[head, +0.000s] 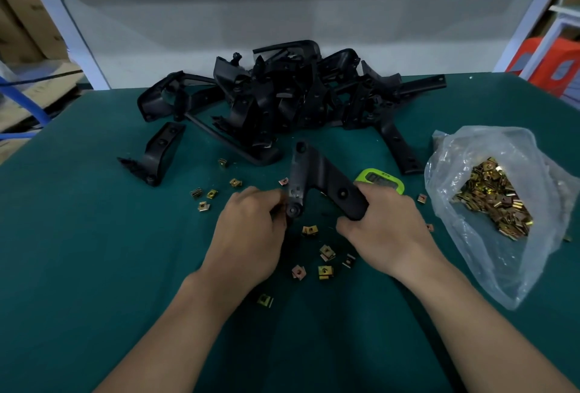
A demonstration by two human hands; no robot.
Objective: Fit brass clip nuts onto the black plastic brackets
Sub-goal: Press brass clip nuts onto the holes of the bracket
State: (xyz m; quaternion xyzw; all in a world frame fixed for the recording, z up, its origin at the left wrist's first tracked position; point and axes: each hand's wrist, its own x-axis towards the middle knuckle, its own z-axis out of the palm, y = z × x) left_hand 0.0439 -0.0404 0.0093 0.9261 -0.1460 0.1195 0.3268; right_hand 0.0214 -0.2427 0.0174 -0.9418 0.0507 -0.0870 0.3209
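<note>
In the head view, a black bracket with two arms is held over the green mat, near the middle of the table. The left hand has its fingers curled around the lower round end of one arm of the bracket. If there is a clip nut between these fingers, I cannot tell, because the hand covers that place. The right hand grips the end of the other arm, with the fingers wrapped closely under it.

Loose clip nuts lie scattered on the mat below and to the left of the hands. On the right stands an open clear plastic bag with many more nuts inside. A green timer lies just behind the right hand and is partly covered by the bracket.

Behind, at the far edge of the mat, there is a pile of black brackets. One single bracket lies apart from the pile on its left side. Cardboard boxes are seen past the table on the left.
</note>
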